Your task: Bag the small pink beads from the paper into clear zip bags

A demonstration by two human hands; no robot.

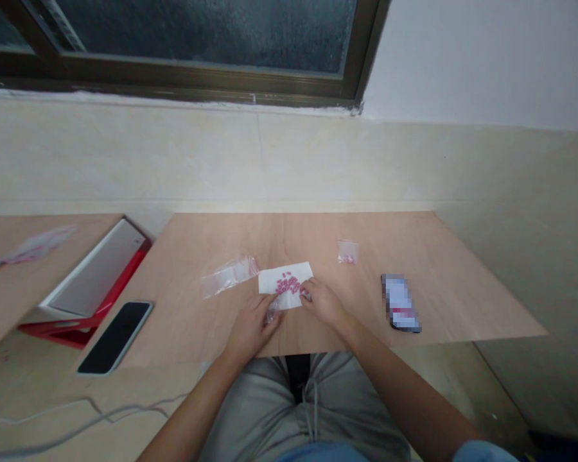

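Note:
Small pink pieces (pixel 288 283) lie loosely heaped on a sheet of white paper (pixel 268 282) in the middle of the table. At the paper's lower left edge, my left hand (pixel 251 326) has its fingers closed on a small clear plastic bag (pixel 272 312). My right hand (pixel 324 303) reaches in from the right, its fingers bent together beside the heap. Whatever is between those fingertips is too small to make out. Left of the paper lies a larger clear plastic bag (pixel 228 277). A small zip bag (pixel 348 252) with pink bits inside rests behind my right hand.
A phone with a lit, blurred screen (pixel 401 303) lies to the right. A dark-screened phone (pixel 116 337) is at the table's left front corner. A red and white box (pixel 94 276) stands between this wooden table (pixel 462 301) and another on the left. Cables (pixel 91 420) run below.

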